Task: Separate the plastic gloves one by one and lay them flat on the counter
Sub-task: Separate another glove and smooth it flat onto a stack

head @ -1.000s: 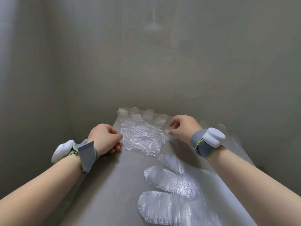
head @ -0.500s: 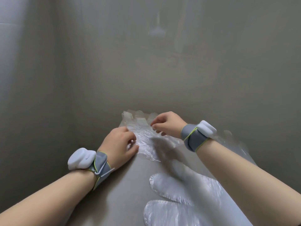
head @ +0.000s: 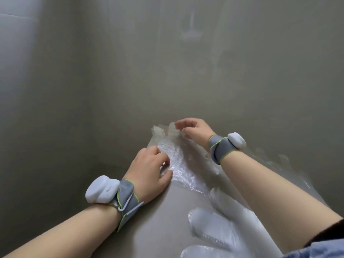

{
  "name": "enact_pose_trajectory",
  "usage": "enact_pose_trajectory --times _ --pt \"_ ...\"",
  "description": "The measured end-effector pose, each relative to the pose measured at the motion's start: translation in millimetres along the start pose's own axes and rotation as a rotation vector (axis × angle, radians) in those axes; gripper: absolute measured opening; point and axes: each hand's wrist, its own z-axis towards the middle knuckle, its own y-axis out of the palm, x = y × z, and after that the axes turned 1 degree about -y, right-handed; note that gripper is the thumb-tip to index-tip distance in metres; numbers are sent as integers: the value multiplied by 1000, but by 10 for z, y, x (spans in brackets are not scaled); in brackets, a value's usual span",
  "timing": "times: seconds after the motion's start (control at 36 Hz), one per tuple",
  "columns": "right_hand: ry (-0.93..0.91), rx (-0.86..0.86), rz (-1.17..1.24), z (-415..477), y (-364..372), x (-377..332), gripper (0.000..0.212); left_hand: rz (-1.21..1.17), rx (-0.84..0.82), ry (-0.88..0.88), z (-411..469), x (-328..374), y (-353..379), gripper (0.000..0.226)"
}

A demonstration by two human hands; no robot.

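Your crinkly glove stack (head: 178,161) sits on the steel counter (head: 158,229), right up by the back wall (head: 167,71). Your left hand (head: 149,172) is curled onto the stack's near-left edge, fingers and thumb gripping the plastic. Your right hand (head: 194,131) is at the stack's far end, fingers bent, pinching the plastic fingertips (bit blurry tbh). Nearer you, right of the stack, the flat gloves (head: 214,226) lie spread out, but your right forearm (head: 270,187) crosses over them and hides a chunk.
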Motion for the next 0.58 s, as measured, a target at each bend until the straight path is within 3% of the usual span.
enact_pose_trajectory --times 0.11,0.22,0.39,0.58 --pt "-27 -117 -67 -118 -39 46 34 -3 17 10 -13 0 13 53" --pt "-39 -118 -179 -237 -136 39 37 -3 27 14 -19 15 6 53" --pt "-1 -184 -318 -439 -334 -204 21 -25 24 -9 -17 44 -25 50" --pt "18 -210 -434 -844 -504 -437 21 -16 42 -29 -38 102 -116 45"
